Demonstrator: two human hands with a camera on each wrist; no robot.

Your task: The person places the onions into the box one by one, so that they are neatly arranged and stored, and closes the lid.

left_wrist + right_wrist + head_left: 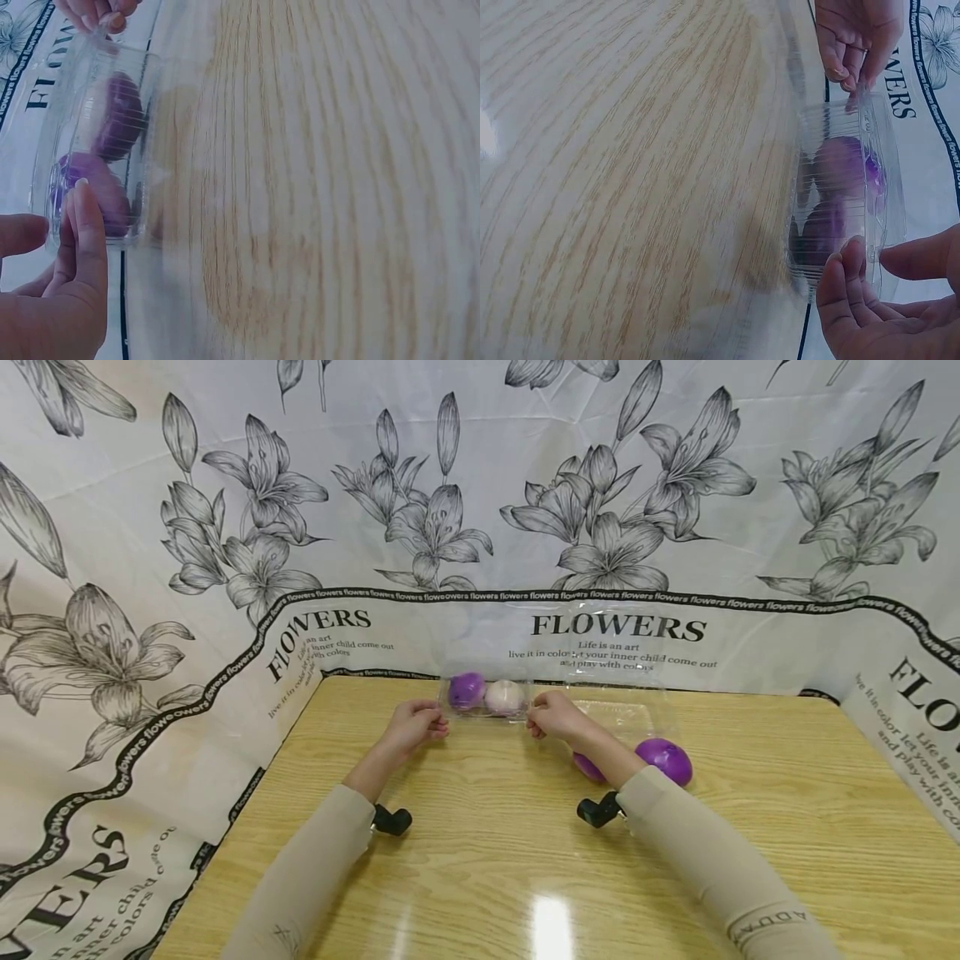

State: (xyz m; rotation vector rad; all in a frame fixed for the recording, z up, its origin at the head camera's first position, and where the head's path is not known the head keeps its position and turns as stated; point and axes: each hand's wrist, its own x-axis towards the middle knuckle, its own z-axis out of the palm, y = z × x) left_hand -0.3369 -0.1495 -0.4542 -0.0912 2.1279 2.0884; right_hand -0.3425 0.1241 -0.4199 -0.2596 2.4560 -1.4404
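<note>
A clear plastic box point(483, 714) stands at the back of the table, lid down. Inside it lie a glossy round purple thing point(467, 691) and a round thing with a pale pinkish-white top point(505, 697). At the box's left end, my left hand point(416, 724) pinches the rim between thumb and fingertips. My right hand point(553, 717) pinches the opposite end in the same way; the right wrist view shows its thumb point(919, 257) and fingers on either side of the clear edge.
Behind my right forearm, a second clear box point(618, 714) stands with its lid raised. Two more round purple things lie near it: one point(663, 762) right of the forearm, the other point(587, 766) partly hidden by it. A flower-print cloth point(465, 635) hangs along the table's back edge.
</note>
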